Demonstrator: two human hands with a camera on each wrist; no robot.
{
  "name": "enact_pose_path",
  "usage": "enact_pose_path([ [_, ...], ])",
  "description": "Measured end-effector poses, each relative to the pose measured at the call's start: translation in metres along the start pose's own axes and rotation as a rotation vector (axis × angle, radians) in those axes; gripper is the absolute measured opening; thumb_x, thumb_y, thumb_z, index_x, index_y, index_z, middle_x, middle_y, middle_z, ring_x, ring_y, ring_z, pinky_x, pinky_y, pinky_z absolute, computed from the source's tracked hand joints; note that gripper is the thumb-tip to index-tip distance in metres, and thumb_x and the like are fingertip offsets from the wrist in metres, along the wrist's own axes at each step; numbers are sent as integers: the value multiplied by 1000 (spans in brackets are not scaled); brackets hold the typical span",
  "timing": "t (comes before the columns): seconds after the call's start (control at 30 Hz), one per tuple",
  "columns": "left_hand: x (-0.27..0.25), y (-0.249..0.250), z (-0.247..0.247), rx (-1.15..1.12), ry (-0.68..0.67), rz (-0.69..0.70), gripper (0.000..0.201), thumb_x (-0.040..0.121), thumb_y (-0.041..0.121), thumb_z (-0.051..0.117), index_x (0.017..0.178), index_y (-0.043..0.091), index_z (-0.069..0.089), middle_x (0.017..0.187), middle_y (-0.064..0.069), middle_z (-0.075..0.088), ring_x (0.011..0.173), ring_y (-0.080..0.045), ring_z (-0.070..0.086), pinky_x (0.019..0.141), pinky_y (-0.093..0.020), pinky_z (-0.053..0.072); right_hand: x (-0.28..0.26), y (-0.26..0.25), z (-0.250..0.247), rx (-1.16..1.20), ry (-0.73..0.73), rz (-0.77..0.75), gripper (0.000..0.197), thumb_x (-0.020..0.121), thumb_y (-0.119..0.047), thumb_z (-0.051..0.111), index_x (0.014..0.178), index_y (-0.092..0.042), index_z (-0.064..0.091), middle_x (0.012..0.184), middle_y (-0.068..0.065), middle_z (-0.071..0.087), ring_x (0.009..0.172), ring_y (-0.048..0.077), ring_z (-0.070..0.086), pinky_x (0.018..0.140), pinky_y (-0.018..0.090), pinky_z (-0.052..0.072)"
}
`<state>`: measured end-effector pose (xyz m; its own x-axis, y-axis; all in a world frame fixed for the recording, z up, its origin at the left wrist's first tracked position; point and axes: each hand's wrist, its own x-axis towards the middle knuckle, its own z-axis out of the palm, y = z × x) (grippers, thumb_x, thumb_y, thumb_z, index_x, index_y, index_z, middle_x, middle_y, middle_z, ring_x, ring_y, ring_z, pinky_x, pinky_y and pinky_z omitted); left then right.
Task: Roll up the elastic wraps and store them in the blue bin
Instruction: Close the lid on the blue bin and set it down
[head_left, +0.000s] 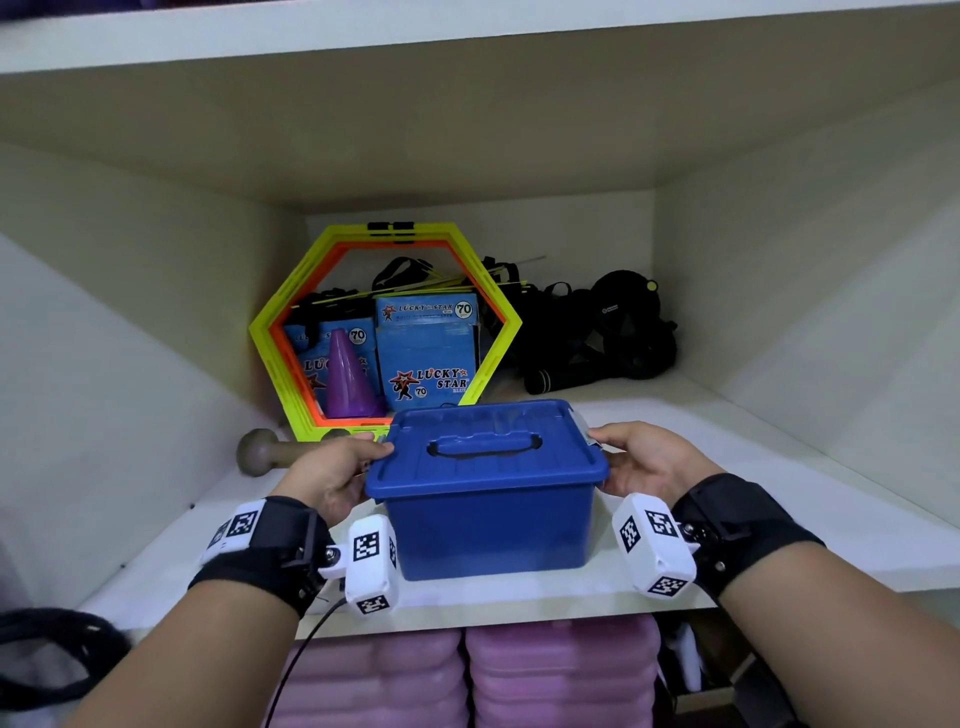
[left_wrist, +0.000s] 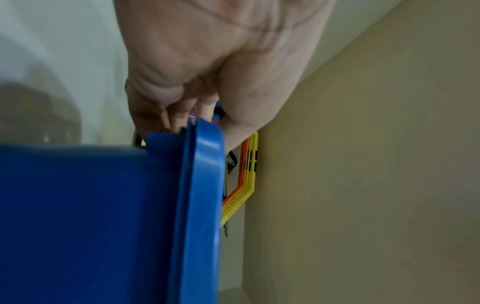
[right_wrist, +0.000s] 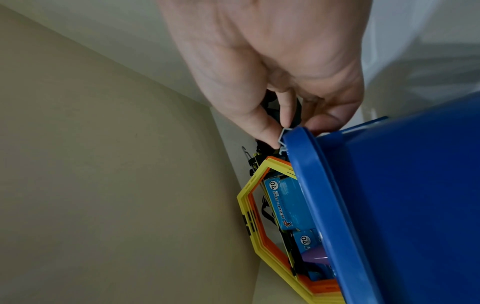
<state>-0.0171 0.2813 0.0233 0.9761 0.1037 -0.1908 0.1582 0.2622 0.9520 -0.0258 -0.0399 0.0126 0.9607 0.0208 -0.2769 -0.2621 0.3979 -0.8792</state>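
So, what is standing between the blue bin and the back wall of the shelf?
In the head view, yellow and orange hexagon rings stand behind the blue bin, and through them show blue Lucky Star boxes and a purple cone.

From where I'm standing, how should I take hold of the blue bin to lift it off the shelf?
Take the blue bin by the two short ends, under the overhanging lid rim, coming in from left and right as the left hand and right hand do. The walls taper downward, so lower grips could slip.
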Motion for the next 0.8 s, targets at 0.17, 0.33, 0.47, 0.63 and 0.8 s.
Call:
enact_pose_path([
  [0.17,5,2,-2,105,54,47,47,89,-9,63,132,4,49,103,-18,65,96,-33,66,85,-48,56,3,-4,6,-97,65,-95,13,92,5,52,105,0,51,82,21,60,66,32,61,72,45,50],
  [0.33,10,2,-7,135,65,47,50,85,-7,69,131,1,53,121,-26,65,101,-35,68,69,-42,62,2,-6,8,-138,82,-116,11,91,7,52,101,2,50,84,22,57,65,32,59,68,46,50],
  [0.47,9,3,-7,139,69,59,42,85,-7,70,123,3,55,118,-24,64,93,-33,69,62,-38,61,0,-4,10,-177,81,-100,5,91,4,53,89,-1,51,82,20,57,60,30,60,61,41,54],
  [0.63,9,3,-3,170,79,76,39,85,-9,69,117,7,54,100,-17,65,82,-28,68,60,-36,61,3,-1,18,-330,153,-152,5,90,4,56,91,1,59,63,14,66,47,23,65,47,31,55],
  [0.8,9,4,-3,190,118,109,42,83,-9,71,118,8,55,98,-16,66,79,-27,67,68,-39,60,5,-1,18,-368,158,-179,15,89,3,58,103,5,59,78,20,67,57,27,66,57,36,57],
])
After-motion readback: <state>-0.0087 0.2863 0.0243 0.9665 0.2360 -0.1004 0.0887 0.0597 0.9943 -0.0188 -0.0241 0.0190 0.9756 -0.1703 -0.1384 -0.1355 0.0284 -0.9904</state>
